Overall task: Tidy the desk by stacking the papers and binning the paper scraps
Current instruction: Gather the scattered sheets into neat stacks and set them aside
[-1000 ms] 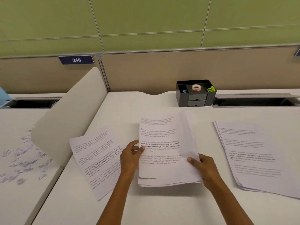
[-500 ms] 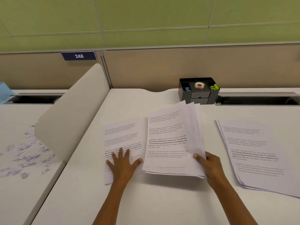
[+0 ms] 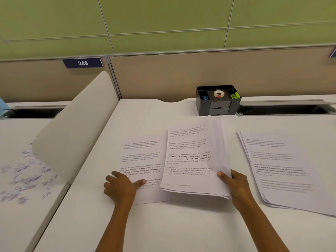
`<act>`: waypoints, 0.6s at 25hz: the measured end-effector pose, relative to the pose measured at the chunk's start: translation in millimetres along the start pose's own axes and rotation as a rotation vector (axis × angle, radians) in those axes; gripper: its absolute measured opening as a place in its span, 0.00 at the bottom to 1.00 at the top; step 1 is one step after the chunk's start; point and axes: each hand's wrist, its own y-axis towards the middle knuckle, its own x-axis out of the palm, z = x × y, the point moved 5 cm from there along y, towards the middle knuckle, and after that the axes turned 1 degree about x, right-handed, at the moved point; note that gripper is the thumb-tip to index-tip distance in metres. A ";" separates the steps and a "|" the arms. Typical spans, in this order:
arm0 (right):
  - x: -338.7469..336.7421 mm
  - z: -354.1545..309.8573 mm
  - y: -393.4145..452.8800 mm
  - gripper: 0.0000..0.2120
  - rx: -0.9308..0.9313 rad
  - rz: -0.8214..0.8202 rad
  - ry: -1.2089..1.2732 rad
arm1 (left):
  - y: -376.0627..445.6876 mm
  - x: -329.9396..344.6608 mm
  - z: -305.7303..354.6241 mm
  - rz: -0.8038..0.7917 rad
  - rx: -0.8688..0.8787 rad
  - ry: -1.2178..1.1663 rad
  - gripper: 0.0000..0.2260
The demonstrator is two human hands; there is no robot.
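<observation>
Right hand (image 3: 236,186) pinches held sheaf (image 3: 196,160) at its 5 o'clock corner, left hand (image 3: 121,187) presses loosely curled fingers on single sheet (image 3: 141,157) touching sheaf at 9 o'clock, second pile (image 3: 283,170) at 3 o'clock, paper scraps (image 3: 23,179) across divider (image 3: 72,128) far at 9 o'clock, organizer (image 3: 218,102) at 12.

Two bare forearms entered from the lower edge, no sleeves in view. The left hand (image 3: 120,186) and right hand (image 3: 236,185) wore no gloves, rings, watch or wristband. Fingers (image 3: 141,182) were uncovered, with short, unpainted nails showing on the thumbs.
</observation>
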 end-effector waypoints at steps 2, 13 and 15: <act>0.8 -0.2 -0.3 0.07 0.003 -0.011 0.016 | 9.8 -2.4 -5.2 -0.022 -0.002 -0.211 0.40; -8.6 2.3 3.5 0.04 -0.003 0.032 0.076 | 27.6 -114.3 2.2 0.432 0.124 -1.117 0.10; -9.4 1.7 2.8 0.06 -0.006 0.023 0.069 | 33.4 -109.7 12.5 0.307 0.143 -1.267 0.09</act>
